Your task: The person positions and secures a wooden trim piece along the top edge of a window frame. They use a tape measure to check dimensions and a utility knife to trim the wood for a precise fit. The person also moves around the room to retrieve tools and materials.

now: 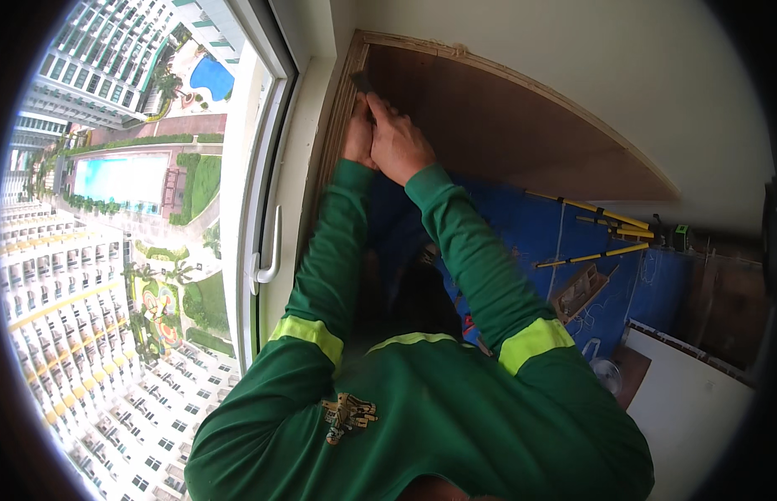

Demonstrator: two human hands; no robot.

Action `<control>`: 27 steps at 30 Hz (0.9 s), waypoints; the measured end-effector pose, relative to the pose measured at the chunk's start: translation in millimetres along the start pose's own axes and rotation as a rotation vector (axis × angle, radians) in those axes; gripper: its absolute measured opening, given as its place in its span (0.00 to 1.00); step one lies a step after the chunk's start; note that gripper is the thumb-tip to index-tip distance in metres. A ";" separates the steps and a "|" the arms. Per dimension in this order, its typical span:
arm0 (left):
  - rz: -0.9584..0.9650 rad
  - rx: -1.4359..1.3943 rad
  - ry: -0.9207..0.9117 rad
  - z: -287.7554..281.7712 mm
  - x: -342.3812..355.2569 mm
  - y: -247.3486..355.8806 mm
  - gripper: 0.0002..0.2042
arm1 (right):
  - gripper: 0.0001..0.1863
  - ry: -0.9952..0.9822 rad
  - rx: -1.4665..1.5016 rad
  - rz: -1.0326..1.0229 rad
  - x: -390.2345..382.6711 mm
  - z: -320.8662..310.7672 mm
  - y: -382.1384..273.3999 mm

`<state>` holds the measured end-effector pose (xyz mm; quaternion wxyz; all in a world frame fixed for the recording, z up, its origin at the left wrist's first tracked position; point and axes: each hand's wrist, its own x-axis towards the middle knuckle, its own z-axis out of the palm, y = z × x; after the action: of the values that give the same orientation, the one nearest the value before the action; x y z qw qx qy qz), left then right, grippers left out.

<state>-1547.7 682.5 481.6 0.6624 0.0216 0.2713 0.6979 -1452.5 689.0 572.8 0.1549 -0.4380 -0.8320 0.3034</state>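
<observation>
Near the top centre of the frame, the left hand (358, 134) and right hand (398, 144) closed together on a small dark tool (363, 82) against the brown panel's (505, 134) left edge (progress couldn't be judged).

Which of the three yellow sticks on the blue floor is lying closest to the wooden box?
The lowest yellow stick. It lies slanted right above the wooden box, while the other two yellow sticks lie farther up, nearer the brown panel.
</observation>
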 end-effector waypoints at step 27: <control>0.022 0.004 -0.044 -21.7 -21.9 -4.8 0.27 | 0.38 0.003 -0.071 -0.015 -40.6 28.2 6.0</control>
<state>-1549.1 654.2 468.4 0.6606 0.0409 0.2577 0.7040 -1440.4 647.7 547.6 0.1426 -0.4373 -0.8453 0.2720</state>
